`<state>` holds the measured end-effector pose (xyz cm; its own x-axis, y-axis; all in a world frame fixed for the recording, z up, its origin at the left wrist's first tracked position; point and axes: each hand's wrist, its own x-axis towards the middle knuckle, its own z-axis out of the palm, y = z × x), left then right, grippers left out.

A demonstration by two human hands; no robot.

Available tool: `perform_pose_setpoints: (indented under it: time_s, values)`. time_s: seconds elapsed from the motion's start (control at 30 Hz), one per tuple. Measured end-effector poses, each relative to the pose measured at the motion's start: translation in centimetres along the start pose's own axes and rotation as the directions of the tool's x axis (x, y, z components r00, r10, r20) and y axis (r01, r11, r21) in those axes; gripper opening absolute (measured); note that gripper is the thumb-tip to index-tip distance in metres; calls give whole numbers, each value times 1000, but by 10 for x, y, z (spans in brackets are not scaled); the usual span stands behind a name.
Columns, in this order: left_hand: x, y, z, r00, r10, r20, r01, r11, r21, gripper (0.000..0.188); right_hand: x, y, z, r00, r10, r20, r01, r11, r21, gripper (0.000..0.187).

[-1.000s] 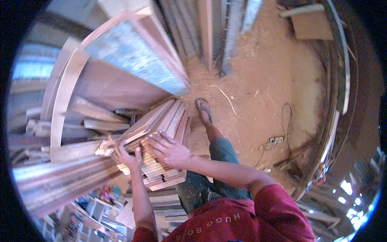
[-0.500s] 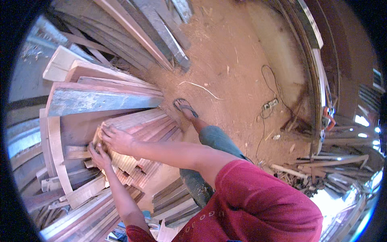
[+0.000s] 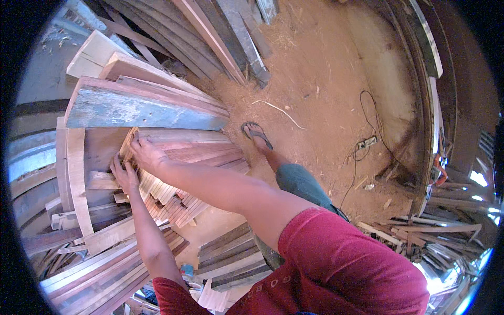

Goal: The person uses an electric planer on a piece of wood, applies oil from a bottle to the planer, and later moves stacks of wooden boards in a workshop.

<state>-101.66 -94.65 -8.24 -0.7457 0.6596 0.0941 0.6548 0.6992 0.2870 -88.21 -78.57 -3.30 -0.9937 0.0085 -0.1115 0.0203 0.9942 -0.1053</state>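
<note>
A stack of narrow wooden slats (image 3: 160, 191) stands on end at my left, their pale sawn ends toward me. My right hand (image 3: 148, 155) is closed over the top ends of the far slats, close beside a thick board with worn blue paint (image 3: 142, 107). Just nearer, my left hand (image 3: 125, 177) has its fingers curled round the outer side of the same slat ends. Both hands are almost touching. The palms and most of the gripped wood are hidden.
More planks (image 3: 105, 268) lean at the lower left, and dark boards (image 3: 226, 44) at the far side. A power strip with a cable (image 3: 366, 143) lies on the dusty floor (image 3: 315, 105). Scrap wood (image 3: 436, 231) is piled at the right. My sandalled foot (image 3: 256, 134) stands beside the stack.
Both hands have shifted away from me along with the slats they grip, and are now nearer the blue-painted board. My view has also shifted slightly.
</note>
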Motion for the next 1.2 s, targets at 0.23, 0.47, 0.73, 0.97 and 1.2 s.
perform_pose_setpoints:
  time_s: [0.23, 0.47, 0.73, 0.97, 1.2]
  values:
    - [3, 6, -1, 999, -30, 15, 30, 999, -38, 51, 4, 2, 2, 996, 76, -49, -77, 997, -8, 34]
    - [-16, 3, -15, 998, -1, 65, -8, 991, 131, 46, 8, 6, -15, 994, 8, 109, -13, 999, 41, 48]
    - [-156, 103, -31, 931, -336, 147, 349, 934, -80, 51, -151, 15, 49, 959, 275, -64, -138, 654, 744, 54]
    - [-212, 155, 8, 822, -489, 292, 463, 872, 157, 85, -401, 63, 117, 640, 352, 683, -689, 657, 307, 47]
    - [-110, 148, -2, 747, -440, 498, 450, 886, 108, 79, -446, 97, 103, 521, 725, 450, -801, 234, 551, 41]
